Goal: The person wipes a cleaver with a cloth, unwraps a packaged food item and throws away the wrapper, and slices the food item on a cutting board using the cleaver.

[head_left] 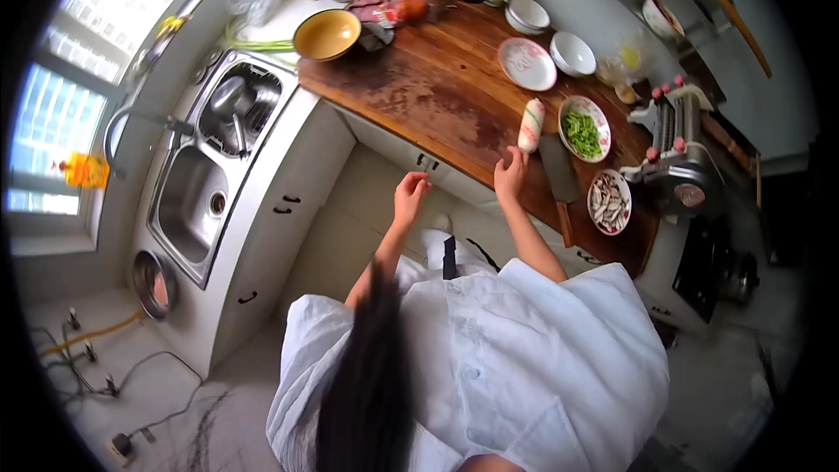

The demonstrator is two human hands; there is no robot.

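Observation:
My left hand [410,197] is raised in front of the wooden counter's edge, loosely curled, with nothing visible in it. My right hand [509,175] reaches over the counter edge with bent, parted fingers. Its fingertips are at the lower end of a wrapped, sausage-like roll [530,126], pale with red and green print; whether they touch it I cannot tell. Just right of the roll lies a cleaver [558,168], its wooden handle toward me. Beyond the cleaver are a bowl of chopped green vegetable [580,133] and a bowl of sliced mushrooms [609,202].
A patterned plate [527,64] and white bowls [573,54] stand at the back of the wooden counter [419,79]. A pasta machine [680,144] is at the right. At the left are a yellow bowl [327,34] and a double sink [197,201] with a ladle-like pan [232,98].

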